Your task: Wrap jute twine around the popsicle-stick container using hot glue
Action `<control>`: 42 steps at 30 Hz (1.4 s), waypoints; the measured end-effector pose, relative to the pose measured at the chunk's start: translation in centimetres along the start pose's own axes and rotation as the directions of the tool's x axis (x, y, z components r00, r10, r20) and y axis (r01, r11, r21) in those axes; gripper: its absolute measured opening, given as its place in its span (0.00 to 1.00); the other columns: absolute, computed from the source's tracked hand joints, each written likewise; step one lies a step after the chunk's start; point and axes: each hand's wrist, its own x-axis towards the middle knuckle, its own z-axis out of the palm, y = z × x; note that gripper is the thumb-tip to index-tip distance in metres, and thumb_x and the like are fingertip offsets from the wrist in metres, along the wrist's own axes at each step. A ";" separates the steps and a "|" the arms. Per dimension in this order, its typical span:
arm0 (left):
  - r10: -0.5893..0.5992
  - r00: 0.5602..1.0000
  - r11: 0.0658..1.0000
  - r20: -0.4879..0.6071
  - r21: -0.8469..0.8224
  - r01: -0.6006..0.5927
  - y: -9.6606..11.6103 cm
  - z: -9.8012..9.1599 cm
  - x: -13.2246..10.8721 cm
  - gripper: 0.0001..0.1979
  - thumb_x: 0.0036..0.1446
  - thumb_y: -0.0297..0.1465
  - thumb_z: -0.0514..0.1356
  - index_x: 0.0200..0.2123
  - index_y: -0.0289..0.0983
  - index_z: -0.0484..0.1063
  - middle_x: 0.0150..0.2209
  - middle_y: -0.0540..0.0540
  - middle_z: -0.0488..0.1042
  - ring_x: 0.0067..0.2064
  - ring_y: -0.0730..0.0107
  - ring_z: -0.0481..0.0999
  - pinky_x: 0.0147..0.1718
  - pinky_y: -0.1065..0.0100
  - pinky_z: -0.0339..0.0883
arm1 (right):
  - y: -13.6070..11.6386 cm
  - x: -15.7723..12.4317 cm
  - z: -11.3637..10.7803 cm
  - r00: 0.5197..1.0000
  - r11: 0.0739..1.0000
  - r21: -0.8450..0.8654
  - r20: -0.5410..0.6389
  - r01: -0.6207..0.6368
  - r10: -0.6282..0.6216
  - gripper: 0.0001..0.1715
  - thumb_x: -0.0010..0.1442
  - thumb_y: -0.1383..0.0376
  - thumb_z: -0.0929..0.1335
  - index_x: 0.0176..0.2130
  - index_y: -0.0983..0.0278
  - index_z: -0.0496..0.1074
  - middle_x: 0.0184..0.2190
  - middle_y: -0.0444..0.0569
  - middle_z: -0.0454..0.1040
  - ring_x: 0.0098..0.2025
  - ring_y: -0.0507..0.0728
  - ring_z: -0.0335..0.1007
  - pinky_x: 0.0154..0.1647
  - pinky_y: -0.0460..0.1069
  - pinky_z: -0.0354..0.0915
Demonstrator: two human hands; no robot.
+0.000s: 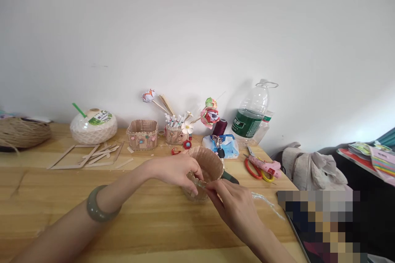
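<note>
A small round basket point(206, 168) of brown corrugated material is held near the middle of the wooden table point(148, 222), tilted so that its open mouth faces up and away; it is gripped from the left by the left hand point(177, 170), whose fingers are curled around its rim and lower edge; the right hand point(236, 207) is brought in from below right, its thumb and forefinger pinched on a thin pale trim point(200, 184) at the basket's lower edge; a loose strand of clear beaded cord point(267, 202) is trailed on the table to the right of that hand. A green bangle point(100, 207) is worn on the left wrist.

Behind the basket, close to it, a blue and white tissue pack point(226, 146) is seen, with a dark red thread spool point(219, 127) beside it; a large clear water bottle point(251, 113) with a green label is stood against the wall; red-handled scissors point(254, 168) and a pink glue gun point(265, 166) are laid to the right, near the table's edge. Further left, a square craft-stick box point(142, 133), a pen holder point(175, 133) filled with markers and paper flowers, a white coconut-shaped cup point(93, 126) with a green straw, loose wooden sticks point(92, 156) and a roll of jute twine point(23, 131) are set along the back; a grey plush toy point(311, 168) is lying beyond the right edge. The near side of the basket is partly hidden by both hands.
</note>
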 end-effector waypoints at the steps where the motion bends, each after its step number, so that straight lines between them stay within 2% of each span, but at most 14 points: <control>1: 0.008 1.000 1.000 0.005 -0.016 -0.008 0.1 0.1 0.1 0.10 0.51 0.32 0.65 0.39 0.38 0.78 0.41 0.47 0.79 0.42 0.65 0.76 0.41 0.71 0.65 | 0.1 0.1 0.1 1.000 1.000 -0.002 -0.003 -0.012 0.012 0.12 0.64 0.69 0.60 0.30 0.63 0.66 0.22 0.44 0.73 0.21 0.49 0.67 0.22 0.43 0.57; 3: 0.021 1.000 0.999 0.019 -0.040 -0.020 0.2 0.0 0.2 0.08 0.56 0.29 0.61 0.39 0.36 0.78 0.40 0.45 0.79 0.42 0.65 0.76 0.43 0.70 0.64 | 0.3 0.2 0.1 0.998 0.998 0.001 -0.009 -0.062 0.062 0.12 0.65 0.67 0.60 0.30 0.62 0.66 0.21 0.43 0.73 0.21 0.49 0.67 0.22 0.44 0.57; 5: 0.014 1.000 0.998 -0.019 -0.056 -0.015 0.2 -0.2 0.3 0.08 0.57 0.27 0.59 0.38 0.34 0.78 0.40 0.44 0.79 0.43 0.65 0.75 0.44 0.69 0.63 | 0.7 0.4 -0.1 0.989 0.988 0.043 0.000 -0.147 0.148 0.10 0.64 0.65 0.61 0.31 0.62 0.66 0.21 0.43 0.72 0.20 0.50 0.67 0.21 0.44 0.57; 10: 0.004 0.995 0.969 -0.097 -0.245 -0.028 -0.8 -0.7 0.1 0.09 0.57 0.29 0.59 0.38 0.33 0.78 0.41 0.44 0.79 0.42 0.65 0.75 0.41 0.70 0.66 | 1.6 1.2 -1.6 0.944 0.900 0.285 0.093 -0.329 0.316 0.06 0.63 0.64 0.62 0.33 0.60 0.65 0.24 0.42 0.72 0.25 0.51 0.68 0.24 0.44 0.60; 13: -0.016 0.994 0.929 -0.107 -0.370 -0.025 -1.5 -0.9 0.1 0.10 0.55 0.31 0.60 0.38 0.33 0.78 0.40 0.43 0.79 0.40 0.66 0.75 0.39 0.69 0.66 | 2.0 1.4 -2.6 0.936 0.866 0.354 0.125 -0.353 0.330 0.06 0.63 0.64 0.62 0.34 0.60 0.66 0.25 0.42 0.72 0.26 0.51 0.67 0.26 0.45 0.61; 17: -0.050 0.993 0.885 -0.112 -0.465 -0.008 -2.1 -1.0 0.1 0.11 0.53 0.32 0.62 0.38 0.33 0.78 0.38 0.44 0.80 0.39 0.66 0.76 0.39 0.69 0.66 | 2.6 1.4 -3.5 0.937 0.870 0.349 0.140 -0.348 0.319 0.08 0.63 0.65 0.61 0.33 0.61 0.66 0.25 0.43 0.72 0.26 0.51 0.66 0.26 0.45 0.61; 22: -0.006 0.994 0.830 -0.106 -0.556 -0.055 -2.2 -1.3 0.0 0.12 0.52 0.34 0.64 0.37 0.33 0.79 0.37 0.44 0.80 0.38 0.66 0.76 0.39 0.68 0.66 | 3.4 1.0 -4.1 0.913 0.855 0.324 0.177 -0.406 0.366 0.10 0.63 0.64 0.61 0.31 0.62 0.67 0.26 0.45 0.72 0.26 0.52 0.65 0.24 0.45 0.59; 26: 0.025 0.991 0.789 -0.133 -0.606 -0.102 -2.4 -1.5 -0.2 0.13 0.51 0.36 0.65 0.36 0.34 0.79 0.36 0.43 0.79 0.38 0.66 0.75 0.38 0.68 0.66 | 4.2 0.7 -4.5 0.891 0.783 0.427 0.195 -0.453 0.409 0.11 0.63 0.61 0.61 0.30 0.62 0.67 0.25 0.45 0.71 0.26 0.52 0.64 0.25 0.45 0.59; 31: 0.063 0.992 0.762 -0.113 -0.636 -0.120 -2.7 -1.5 -0.4 0.12 0.51 0.37 0.65 0.36 0.35 0.80 0.36 0.43 0.79 0.38 0.65 0.74 0.38 0.67 0.65 | 4.8 0.7 -4.6 0.871 0.682 0.549 0.225 -0.483 0.436 0.13 0.62 0.57 0.63 0.31 0.63 0.67 0.24 0.44 0.67 0.26 0.51 0.60 0.24 0.45 0.56; 36: 0.130 0.982 0.693 -0.137 -0.696 -0.189 -2.9 -1.5 -0.4 0.09 0.51 0.34 0.66 0.35 0.36 0.80 0.35 0.45 0.78 0.38 0.68 0.72 0.37 0.69 0.64 | 4.8 1.0 -4.4 0.868 0.617 0.618 0.261 -0.487 0.423 0.13 0.61 0.58 0.64 0.31 0.64 0.67 0.26 0.44 0.67 0.27 0.50 0.59 0.25 0.45 0.56; 42: 0.157 0.977 0.630 -0.148 -0.747 -0.214 -3.1 -1.5 -0.7 0.08 0.49 0.34 0.67 0.33 0.37 0.81 0.35 0.44 0.78 0.37 0.68 0.73 0.37 0.69 0.64 | 4.8 1.6 -4.4 0.865 0.528 0.700 0.283 -0.482 0.414 0.13 0.60 0.57 0.65 0.30 0.64 0.66 0.26 0.43 0.65 0.27 0.50 0.58 0.25 0.45 0.55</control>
